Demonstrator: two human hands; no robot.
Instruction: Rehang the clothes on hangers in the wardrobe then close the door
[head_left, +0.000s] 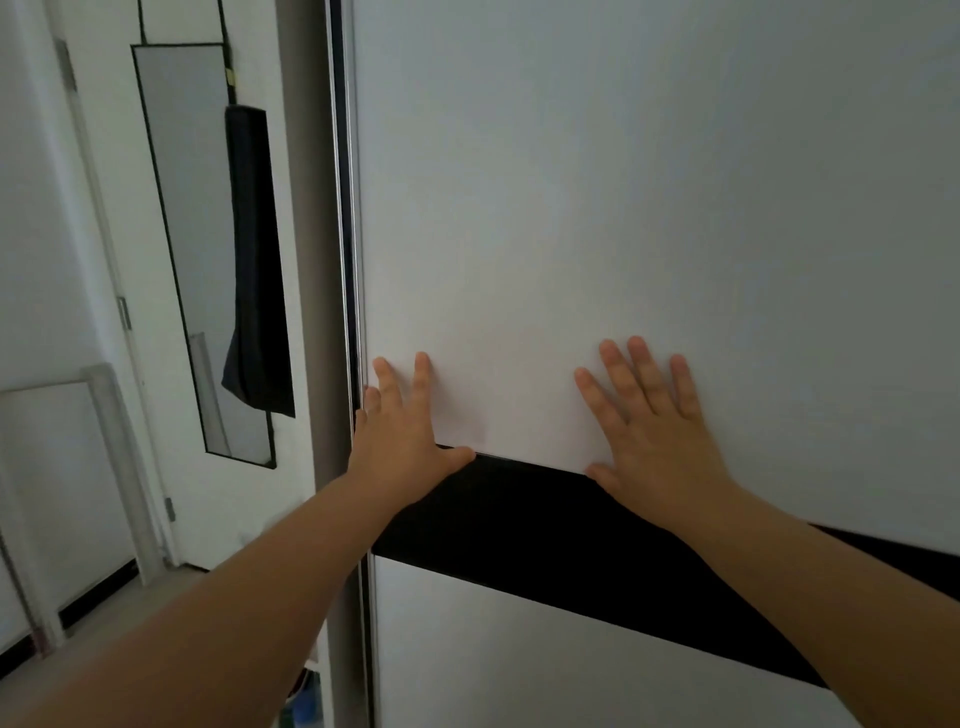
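The tall white sliding wardrobe door (623, 208) with a black horizontal band (545, 525) stands upright, its long axis vertical, its left edge against the grey frame post (311, 312). Both palms press flat on it, fingers spread wide: the left hand (402, 434) at that edge, the right hand (657, 431) further in. A narrow black-framed mirror (192, 234) hangs on the wall to the left.

dim, soft indoor light with a grey cast; the wardrobe door (649, 182) is brightest near its middle and darkens toward the right edge. straight lines bow at the frame's edges. the forearms look slightly soft.
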